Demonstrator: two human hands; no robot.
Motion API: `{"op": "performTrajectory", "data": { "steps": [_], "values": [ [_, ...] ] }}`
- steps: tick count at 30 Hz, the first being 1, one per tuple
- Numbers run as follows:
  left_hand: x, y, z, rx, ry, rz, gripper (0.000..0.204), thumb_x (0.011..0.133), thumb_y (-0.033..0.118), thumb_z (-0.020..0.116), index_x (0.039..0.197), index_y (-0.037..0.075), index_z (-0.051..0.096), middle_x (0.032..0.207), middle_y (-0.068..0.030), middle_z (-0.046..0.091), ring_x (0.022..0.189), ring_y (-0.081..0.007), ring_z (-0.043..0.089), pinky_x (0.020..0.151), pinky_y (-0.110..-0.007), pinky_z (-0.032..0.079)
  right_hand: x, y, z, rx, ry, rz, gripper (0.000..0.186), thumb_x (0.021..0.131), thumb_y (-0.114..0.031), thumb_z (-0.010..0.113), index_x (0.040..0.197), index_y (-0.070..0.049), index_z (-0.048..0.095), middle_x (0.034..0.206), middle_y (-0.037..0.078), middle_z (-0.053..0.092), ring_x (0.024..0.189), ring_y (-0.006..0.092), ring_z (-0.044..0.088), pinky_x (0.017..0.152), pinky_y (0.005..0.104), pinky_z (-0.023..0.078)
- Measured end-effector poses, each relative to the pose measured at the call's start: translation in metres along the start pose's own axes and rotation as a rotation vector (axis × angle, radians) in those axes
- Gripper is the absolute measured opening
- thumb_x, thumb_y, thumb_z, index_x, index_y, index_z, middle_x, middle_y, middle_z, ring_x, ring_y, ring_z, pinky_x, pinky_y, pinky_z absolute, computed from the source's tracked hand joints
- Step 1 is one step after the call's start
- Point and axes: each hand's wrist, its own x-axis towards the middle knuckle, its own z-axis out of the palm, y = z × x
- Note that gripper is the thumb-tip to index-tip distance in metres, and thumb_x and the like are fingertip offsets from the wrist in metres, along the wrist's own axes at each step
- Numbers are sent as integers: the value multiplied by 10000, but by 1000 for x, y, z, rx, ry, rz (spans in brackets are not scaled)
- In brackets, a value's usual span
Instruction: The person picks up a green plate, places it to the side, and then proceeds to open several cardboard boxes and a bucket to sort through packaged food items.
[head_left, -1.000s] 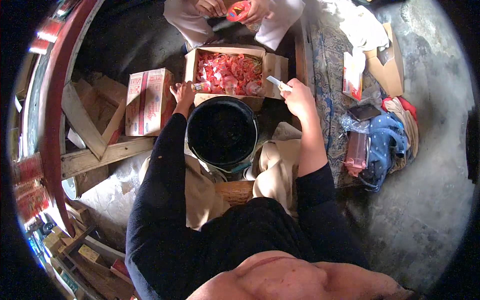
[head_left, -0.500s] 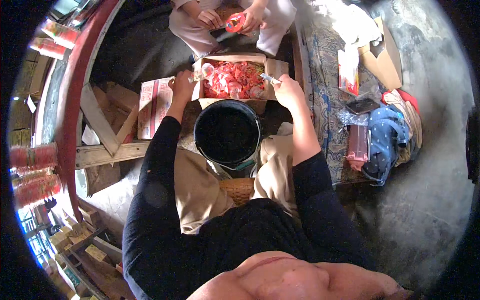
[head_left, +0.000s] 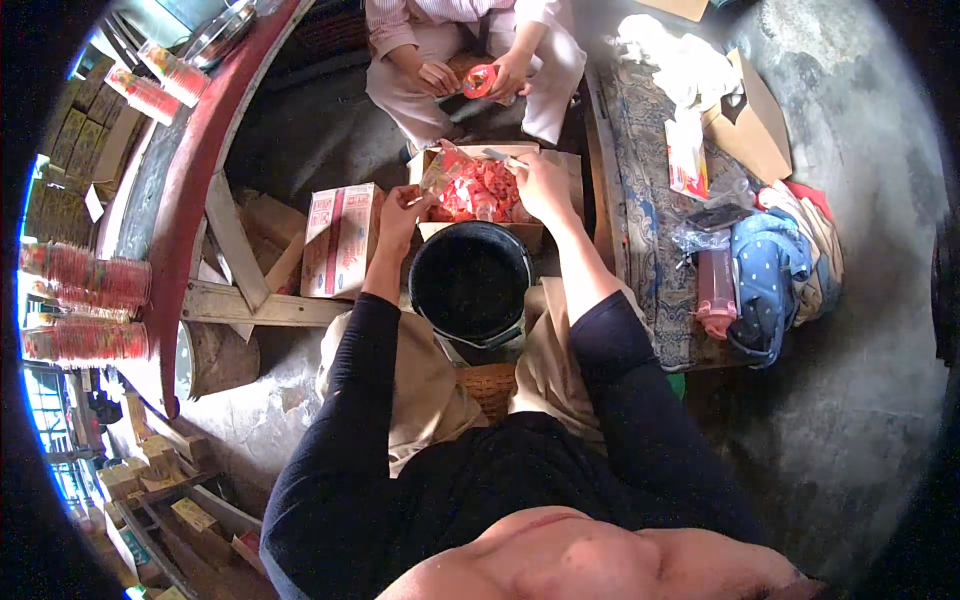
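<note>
Scraps of red and clear plastic point(head_left: 483, 190) fill an open cardboard carton point(head_left: 566, 180) on the floor, just beyond a black bucket point(head_left: 428, 290) that stands between the seated person's knees. Over the carton's right side, the right hand point(head_left: 547, 188) is closed round a slim flat-bladed tool point(head_left: 497, 154), its pale blade pointing left above the scraps. At the left edge, the left hand point(head_left: 404, 207) has its fingers drawn close together beside a clear plastic piece point(head_left: 437, 172); from where I stand I cannot tell whether it grips that piece.

Opposite sits a co-worker in pale trousers point(head_left: 408, 95), holding a round red plastic piece point(head_left: 480, 80) in one hand, the other hand near it. To the left of the open carton, a printed box with a red stripe point(head_left: 340, 240) rests near a wooden brace point(head_left: 232, 245). Stacks of red-printed clear cups point(head_left: 88, 278) stand farther left. Over on the right, a patterned mat point(head_left: 650, 215) bears a pink see-through bottle point(head_left: 715, 293), right beside a blue dotted cloth point(head_left: 768, 262); beyond them are a white cloth point(head_left: 672, 62) and an open brown box point(head_left: 760, 120).
</note>
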Motion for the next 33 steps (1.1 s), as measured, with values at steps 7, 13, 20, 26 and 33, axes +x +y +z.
{"op": "performTrajectory", "data": {
  "steps": [7,13,20,26,33],
  "values": [
    [13,-18,11,62,-73,-64,539,753,186,768,1160,-35,494,1066,-128,603,905,-176,597,800,-298,483,13,12,15,109,-20,-185,209,843,-57,550,1042,-14,600,1019,220,625,983,390,585,849,437,465],
    [24,-8,21,270,-169,39,553,755,215,738,1190,-31,502,1066,-144,611,926,-215,620,798,-333,495,18,12,20,75,-40,-219,212,840,-37,550,1044,-18,602,1052,208,606,991,378,579,855,431,463],
    [51,-31,0,639,29,315,530,730,230,720,1198,75,527,1101,-138,612,979,-311,582,853,-419,437,21,0,25,-44,156,-198,160,824,-32,592,984,-21,586,950,195,566,918,393,565,790,440,457],
    [58,-32,-2,673,51,310,530,733,234,721,1218,142,527,1102,-116,613,1057,-323,535,905,-458,372,23,-10,29,-25,205,-234,149,803,-38,617,945,-51,573,916,149,582,884,370,573,749,437,467],
    [62,-37,-7,616,67,410,498,704,147,713,1168,118,535,1041,-120,613,1026,-332,533,877,-457,381,35,-24,27,-183,175,-345,117,806,-77,616,920,-87,588,877,92,566,878,310,583,733,414,478]
  ]
}}
